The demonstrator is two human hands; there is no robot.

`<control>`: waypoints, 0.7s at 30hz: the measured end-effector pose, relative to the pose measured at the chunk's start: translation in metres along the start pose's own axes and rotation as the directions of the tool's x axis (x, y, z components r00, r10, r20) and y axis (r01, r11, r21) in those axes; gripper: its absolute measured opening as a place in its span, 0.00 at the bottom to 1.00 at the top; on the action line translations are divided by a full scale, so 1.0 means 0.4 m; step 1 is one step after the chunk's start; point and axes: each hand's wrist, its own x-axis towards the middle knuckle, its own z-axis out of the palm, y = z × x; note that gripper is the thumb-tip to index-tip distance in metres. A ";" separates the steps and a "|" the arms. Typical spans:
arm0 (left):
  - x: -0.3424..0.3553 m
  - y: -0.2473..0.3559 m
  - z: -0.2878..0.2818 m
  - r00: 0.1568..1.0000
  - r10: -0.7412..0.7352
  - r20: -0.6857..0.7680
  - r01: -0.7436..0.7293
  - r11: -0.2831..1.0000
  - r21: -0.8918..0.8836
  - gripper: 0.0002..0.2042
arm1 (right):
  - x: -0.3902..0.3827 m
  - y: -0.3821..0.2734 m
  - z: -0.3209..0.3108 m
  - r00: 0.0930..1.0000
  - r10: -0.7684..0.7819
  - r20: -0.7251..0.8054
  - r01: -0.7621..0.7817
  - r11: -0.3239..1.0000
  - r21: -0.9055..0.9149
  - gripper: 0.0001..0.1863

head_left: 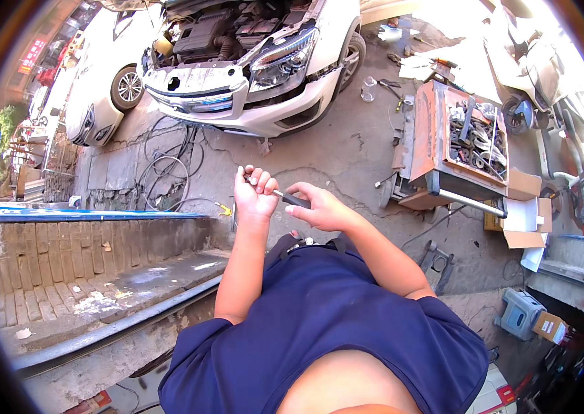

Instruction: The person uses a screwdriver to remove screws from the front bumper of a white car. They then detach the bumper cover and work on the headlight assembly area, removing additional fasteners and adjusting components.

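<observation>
Just ahead of my body, my left hand point(256, 193) has its fingers curled around the thin metal end of a small tool; what else may be inside them is hidden. My right hand point(323, 207) grips the tool's dark handle point(295, 200) between thumb and fingers, close to the left one. Below and left of my left hand, a yellow fitting point(224, 209) on a hose lies low near the ledge.
A white car point(285, 103) with its hood open stands ahead, beside hoses point(168, 169). An orange tool cart point(424, 131), cardboard box point(527, 238) and scooter point(537, 76) are at right. A brick-paved ledge point(99, 290) runs at left; a grey plastic case point(516, 314) sits lower right.
</observation>
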 end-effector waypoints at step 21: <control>0.419 0.075 -0.153 0.947 -0.104 -0.304 0.159 0.974 0.163 0.09 | 0.403 -0.004 -0.128 0.893 0.404 -0.198 -0.387 0.914 0.122 0.18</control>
